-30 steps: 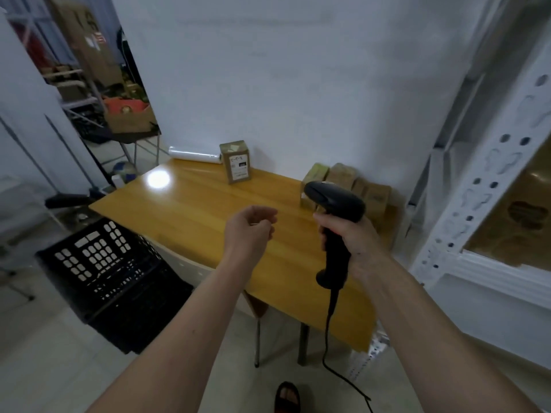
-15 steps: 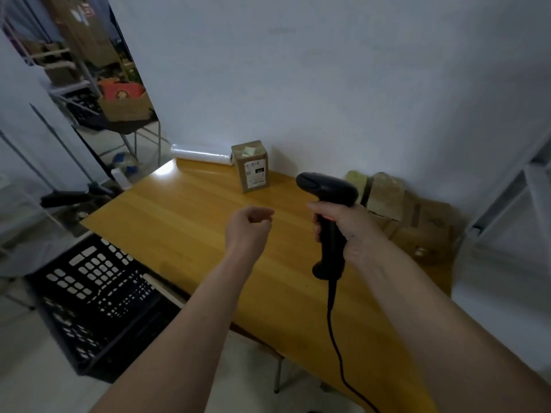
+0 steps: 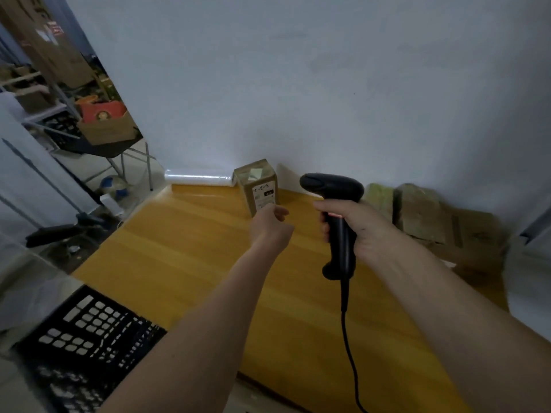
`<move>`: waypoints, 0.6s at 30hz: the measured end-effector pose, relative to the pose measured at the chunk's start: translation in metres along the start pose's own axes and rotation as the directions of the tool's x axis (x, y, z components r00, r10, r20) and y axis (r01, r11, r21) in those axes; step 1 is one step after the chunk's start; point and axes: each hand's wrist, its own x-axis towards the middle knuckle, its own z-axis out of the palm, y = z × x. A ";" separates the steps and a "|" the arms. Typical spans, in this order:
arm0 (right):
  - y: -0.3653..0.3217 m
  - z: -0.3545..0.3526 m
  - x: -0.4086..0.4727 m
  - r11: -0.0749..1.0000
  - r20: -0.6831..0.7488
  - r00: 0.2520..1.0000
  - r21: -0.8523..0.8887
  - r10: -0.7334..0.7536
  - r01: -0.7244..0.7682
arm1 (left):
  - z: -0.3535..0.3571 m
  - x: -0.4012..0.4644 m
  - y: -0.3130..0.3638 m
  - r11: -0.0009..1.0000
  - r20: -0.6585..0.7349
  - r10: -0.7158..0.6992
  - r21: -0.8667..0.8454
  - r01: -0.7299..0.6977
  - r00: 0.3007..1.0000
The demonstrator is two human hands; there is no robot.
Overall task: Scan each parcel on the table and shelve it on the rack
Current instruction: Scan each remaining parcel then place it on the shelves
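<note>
Right hand (image 3: 362, 226) is clamped round the grip of a black corded scanner (image 3: 335, 204), held upright above the wooden table (image 3: 185, 239) with its head pointing left. Left hand (image 3: 272, 228) hangs over the table with fingers loosely curled, holding nothing, just in front of 1 small upright parcel (image 3: 258, 186) with a label on its face, which stands at the table's back edge against the wall. More brown parcels (image 3: 429, 219) are piled at the back right of the table; a white film roll (image 3: 198, 177) lies left of the upright parcel, and a black crate (image 3: 86, 332) sits below the table's near-left corner.
</note>
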 end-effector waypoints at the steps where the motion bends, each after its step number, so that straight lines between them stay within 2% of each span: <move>1: -0.001 0.007 0.011 1.000 -0.022 1.000 0.004 -0.001 0.002 | -0.002 0.014 -0.003 0.999 0.017 0.006 0.039 -0.007 1.000; 7: 0.001 0.052 0.087 0.997 -0.156 0.986 0.065 0.054 -0.044 | -0.026 0.105 -0.023 0.960 0.086 0.072 0.263 -0.092 0.994; 12: 0.020 0.085 0.137 0.986 -0.272 0.953 0.130 0.134 -0.102 | -0.037 0.176 -0.042 0.810 0.190 0.079 0.560 -0.174 0.979; 18: 0.040 0.091 0.174 0.979 -0.320 0.928 0.137 0.188 -0.151 | -0.023 0.249 -0.053 0.682 0.250 0.107 0.686 -0.254 0.962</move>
